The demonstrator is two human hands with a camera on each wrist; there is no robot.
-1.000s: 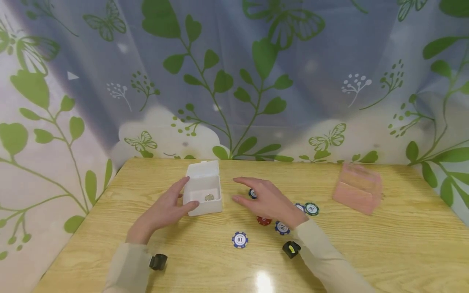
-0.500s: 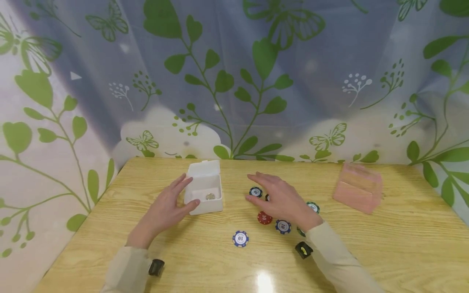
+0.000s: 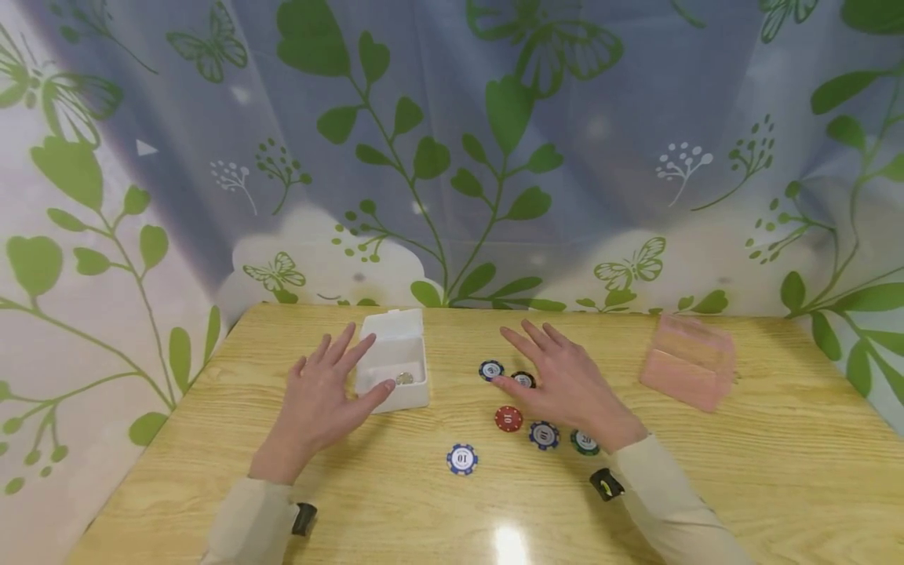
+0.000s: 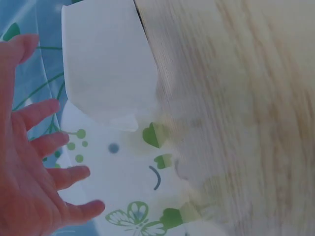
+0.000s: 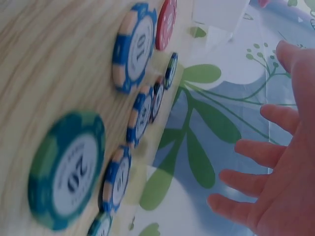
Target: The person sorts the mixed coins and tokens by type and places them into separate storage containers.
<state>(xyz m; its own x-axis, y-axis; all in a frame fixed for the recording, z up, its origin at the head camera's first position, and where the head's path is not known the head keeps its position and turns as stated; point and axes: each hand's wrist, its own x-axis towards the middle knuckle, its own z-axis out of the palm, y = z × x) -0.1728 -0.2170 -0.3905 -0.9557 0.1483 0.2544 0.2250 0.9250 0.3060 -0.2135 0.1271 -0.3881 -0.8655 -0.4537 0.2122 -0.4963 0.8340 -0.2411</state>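
A white lidded box stands on the table with its lid raised. One pale poker chip lies inside it. My left hand hovers at the box's left side, fingers spread and holding nothing; a gap shows between it and the box in the left wrist view. Over the scattered chips, my right hand is raised with straight, spread fingers, nothing in it. Around and under it lie a black chip, a red chip, a blue chip and a green chip.
Toward the front lies a separate blue-and-white chip. A pink translucent pouch-like item rests at the table's right. Behind the wooden table hangs a leaf-patterned curtain.
My right hand has moved right, away from the box, and its fingers have spread, uncovering more chips. The left hand's fingers have come off the box's side and fanned out.
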